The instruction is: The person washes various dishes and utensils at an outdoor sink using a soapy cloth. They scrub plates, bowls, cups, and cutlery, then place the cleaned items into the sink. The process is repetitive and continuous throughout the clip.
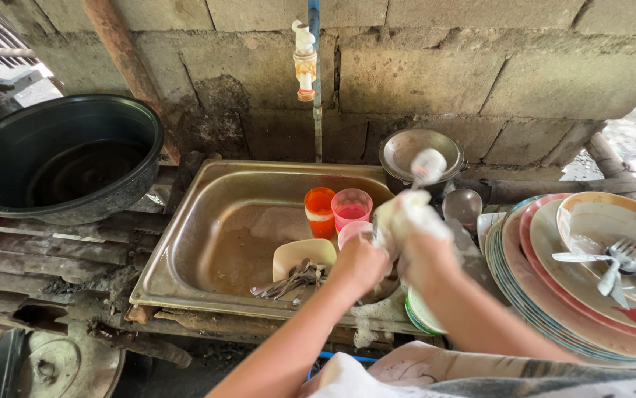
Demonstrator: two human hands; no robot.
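Note:
Over the right side of a steel sink (207, 193), both my hands work on a foam-covered spoon (428, 166) that points up and away. My left hand (360, 263) is closed around its handle. My right hand (422, 254), white with suds, grips a soapy sponge (406, 212) pressed against the spoon's stem. Just below and left of my hands, inside the sink, lies a beige bowl (296, 254) with several pieces of cutlery (292, 280) across it.
An orange cup (319, 211) and two pink cups (351, 207) stand in the sink. A tap (304, 63) hangs above. A metal pot (406, 147) sits behind, stacked plates (546, 295) with forks at right, and a black basin (67, 158) at left.

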